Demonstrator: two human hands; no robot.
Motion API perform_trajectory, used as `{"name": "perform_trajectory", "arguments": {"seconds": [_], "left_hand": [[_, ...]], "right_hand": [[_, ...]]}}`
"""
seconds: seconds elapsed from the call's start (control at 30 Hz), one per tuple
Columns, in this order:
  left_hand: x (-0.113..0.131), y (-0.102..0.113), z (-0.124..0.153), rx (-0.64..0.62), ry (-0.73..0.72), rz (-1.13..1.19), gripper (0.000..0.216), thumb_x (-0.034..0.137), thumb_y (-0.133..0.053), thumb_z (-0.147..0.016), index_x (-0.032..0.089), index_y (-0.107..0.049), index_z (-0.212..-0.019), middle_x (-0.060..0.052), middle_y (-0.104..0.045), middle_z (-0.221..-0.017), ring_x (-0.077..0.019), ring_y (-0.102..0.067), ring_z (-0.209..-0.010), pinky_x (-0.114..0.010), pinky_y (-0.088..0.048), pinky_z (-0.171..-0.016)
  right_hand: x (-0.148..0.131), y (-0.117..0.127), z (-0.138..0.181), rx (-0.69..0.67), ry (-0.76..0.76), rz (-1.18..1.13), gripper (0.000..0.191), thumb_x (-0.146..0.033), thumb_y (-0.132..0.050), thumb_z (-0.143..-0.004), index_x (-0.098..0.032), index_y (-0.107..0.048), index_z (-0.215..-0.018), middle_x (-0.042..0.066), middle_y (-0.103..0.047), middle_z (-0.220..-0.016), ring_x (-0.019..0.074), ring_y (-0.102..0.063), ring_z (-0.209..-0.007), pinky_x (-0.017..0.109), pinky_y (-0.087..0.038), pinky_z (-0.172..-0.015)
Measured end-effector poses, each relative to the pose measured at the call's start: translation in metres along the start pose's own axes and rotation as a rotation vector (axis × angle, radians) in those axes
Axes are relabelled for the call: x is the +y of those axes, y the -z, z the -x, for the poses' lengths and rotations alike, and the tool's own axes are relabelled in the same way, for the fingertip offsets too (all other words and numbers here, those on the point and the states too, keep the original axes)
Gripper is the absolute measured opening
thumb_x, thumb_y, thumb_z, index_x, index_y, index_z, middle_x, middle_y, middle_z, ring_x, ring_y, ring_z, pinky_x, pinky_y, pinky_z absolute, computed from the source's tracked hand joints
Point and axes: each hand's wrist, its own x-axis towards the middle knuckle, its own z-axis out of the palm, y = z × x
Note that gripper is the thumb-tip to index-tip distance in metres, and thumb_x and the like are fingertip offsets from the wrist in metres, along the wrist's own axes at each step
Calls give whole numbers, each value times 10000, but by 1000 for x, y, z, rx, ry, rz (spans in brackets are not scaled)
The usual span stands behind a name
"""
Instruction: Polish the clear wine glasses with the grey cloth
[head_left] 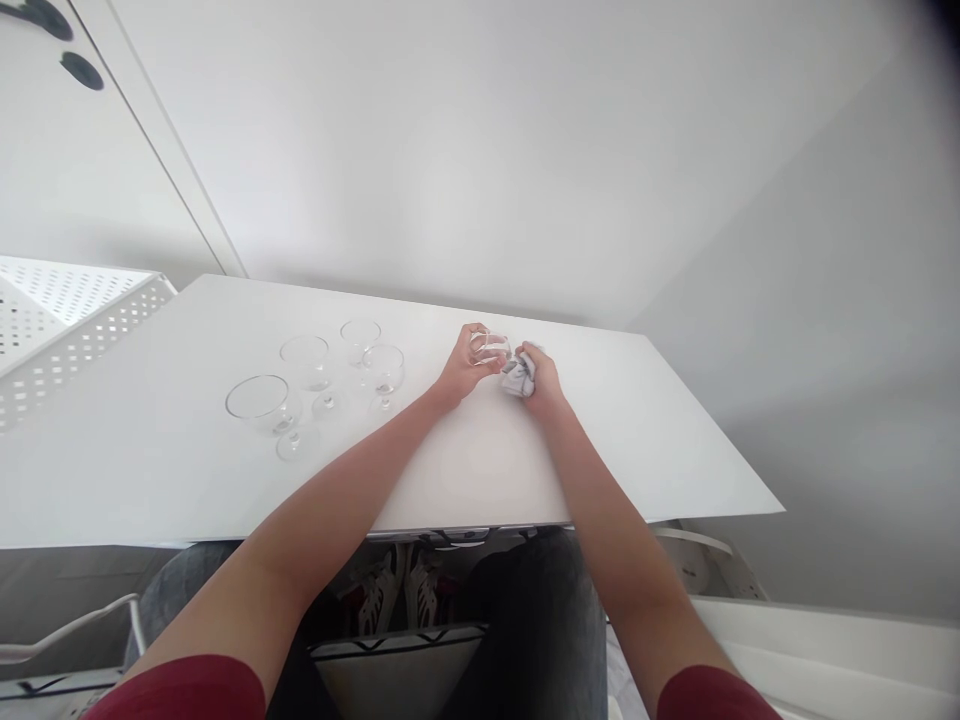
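Observation:
My left hand [466, 366] is closed around a clear glass [491, 349], tilted on its side above the table with its bowl in my fingers. My right hand [544, 378] grips a crumpled pale grey cloth [519, 376] close against the right end of that glass. Whether the cloth touches the glass is hard to make out. To the left stand several clear stemmed glasses, all upright: a wide one [259, 400] at the front left, another [304, 362] behind it, and two smaller ones [361, 340] [384, 370] nearer my left hand.
The white table [480, 470] ends in a front edge just above my lap. A plain wall [450, 150] rises behind it. On the left are a perforated white metal piece [82, 320] and a door with a dark handle [45, 17].

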Motion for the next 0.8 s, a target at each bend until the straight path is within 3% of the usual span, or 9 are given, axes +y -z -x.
{"name": "perform_trajectory", "arguments": {"seconds": [0.1, 0.2, 0.3, 0.37, 0.43, 0.57, 0.63, 0.7, 0.8], "left_hand": [[1, 1, 1, 45, 0, -46, 640, 459, -876, -760, 282, -434, -1188, -81, -653, -1285, -221, -689, -1096, -351, -553, -856], [3, 0, 1, 77, 7, -34, 647, 524, -858, -773, 271, -444, -1201, -86, -663, -1249, -221, -715, -1063, -342, -588, -812], [4, -1, 1, 144, 66, -28, 616, 634, -785, -810, 248, -451, -1157, -84, -684, -1169, -167, -741, -811, -358, -612, -749], [5, -2, 0, 196, 122, -66, 600, 677, -750, -819, 235, -455, -1099, -73, -697, -1097, -128, -706, -656, -340, -604, -674], [6, -2, 0, 218, 130, -114, 582, 663, -755, -820, 236, -447, -1068, -55, -694, -1059, -121, -697, -631, -295, -575, -604], [6, -5, 2, 132, 33, -216, 606, 558, -817, -798, 270, -410, -1142, -26, -667, -1140, -106, -705, -657, -213, -481, -507], [6, -6, 3, 90, 21, -254, 612, 532, -817, -803, 277, -401, -1173, -26, -665, -1179, -87, -686, -619, -207, -462, -488], [7, -6, 3, 102, 45, -268, 574, 537, -781, -836, 270, -412, -1186, -32, -679, -1177, -70, -656, -572, -212, -463, -485], [9, -5, 3, 130, 71, -263, 546, 553, -745, -868, 255, -445, -1214, -59, -695, -1213, -55, -629, -535, -218, -462, -485]], "right_hand": [[-2, -4, 5, 18, -22, 29, 283, -441, -743, -745, -218, -570, -762, -24, -573, -655, 147, -583, -588, 268, -475, -540], [-3, -8, 17, 142, 264, 196, 293, -455, -684, -838, -224, -532, -739, -33, -547, -681, 124, -542, -638, 243, -480, -603], [-6, -9, 30, 151, 561, 384, 279, -455, -599, -937, -238, -512, -786, -35, -524, -731, 120, -500, -694, 228, -475, -679], [-9, -9, 35, 134, 630, 433, 242, -456, -582, -954, -249, -530, -839, -34, -535, -750, 125, -497, -701, 232, -475, -688], [-11, -9, 34, 107, 577, 397, 225, -440, -605, -929, -248, -538, -831, -35, -541, -740, 125, -510, -687, 230, -476, -664], [-10, -8, 19, 84, 90, 162, 218, -347, -682, -771, -230, -507, -713, -52, -510, -611, 126, -529, -561, 239, -450, -523], [-8, -8, 14, 99, -59, 86, 184, -308, -679, -719, -225, -516, -708, -51, -527, -584, 136, -550, -531, 249, -446, -489], [-6, -9, 15, 134, -3, 102, 152, -308, -653, -744, -223, -528, -722, -39, -557, -590, 143, -571, -538, 252, -456, -494], [-5, -10, 22, 180, 256, 233, 196, -363, -585, -865, -230, -509, -742, -32, -551, -619, 136, -575, -551, 247, -469, -527]]}}
